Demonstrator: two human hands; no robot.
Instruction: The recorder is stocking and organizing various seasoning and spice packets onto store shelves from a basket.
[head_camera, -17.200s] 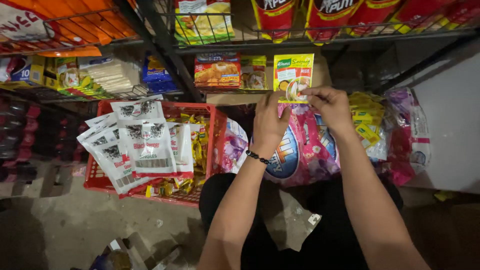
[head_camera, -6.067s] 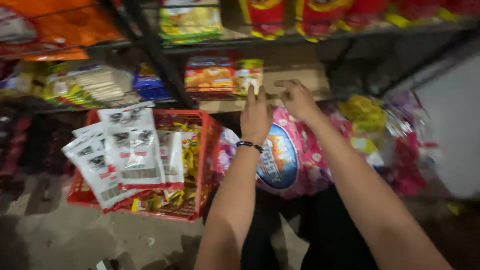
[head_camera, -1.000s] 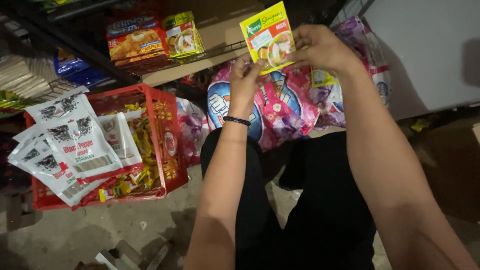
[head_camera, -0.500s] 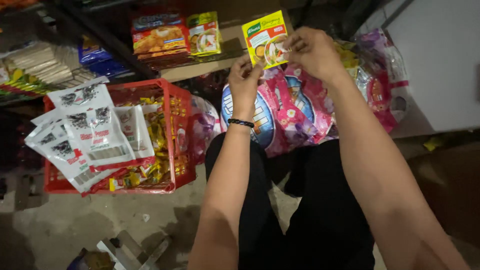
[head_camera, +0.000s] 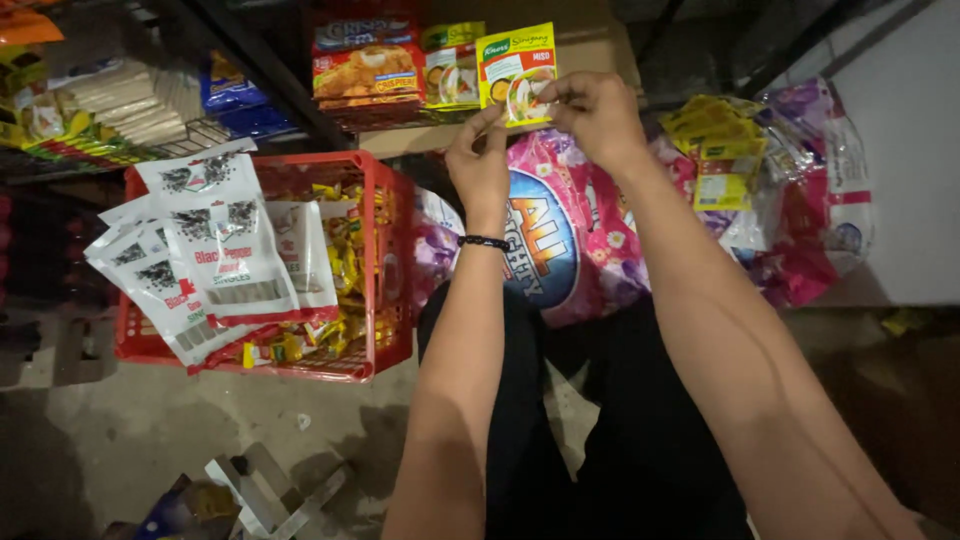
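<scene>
I hold a yellow and green seasoning sachet (head_camera: 515, 72) up in front of a low shelf. My left hand (head_camera: 478, 160) pinches its lower left corner, a black band on that wrist. My right hand (head_camera: 598, 118) grips its lower right edge. Behind the sachet, on the shelf board (head_camera: 420, 135), stand a similar yellow sachet (head_camera: 450, 78) and an orange-red packet (head_camera: 365, 72). A large pink bag (head_camera: 570, 225) of packaged goods rests on my lap below both hands.
A red plastic basket (head_camera: 385, 290) at my left holds white sachet strips (head_camera: 215, 250) and small yellow packets. Yellow sachets (head_camera: 715, 150) lie in a clear bag at the right. A white wall panel (head_camera: 900, 150) stands far right. Cardboard scraps (head_camera: 265, 490) litter the concrete floor.
The view has tipped back level and shifted; the sachet and both hands stay together, now slightly lower against the shelf. Six seconds ago my hands were reaching into the shelf.
</scene>
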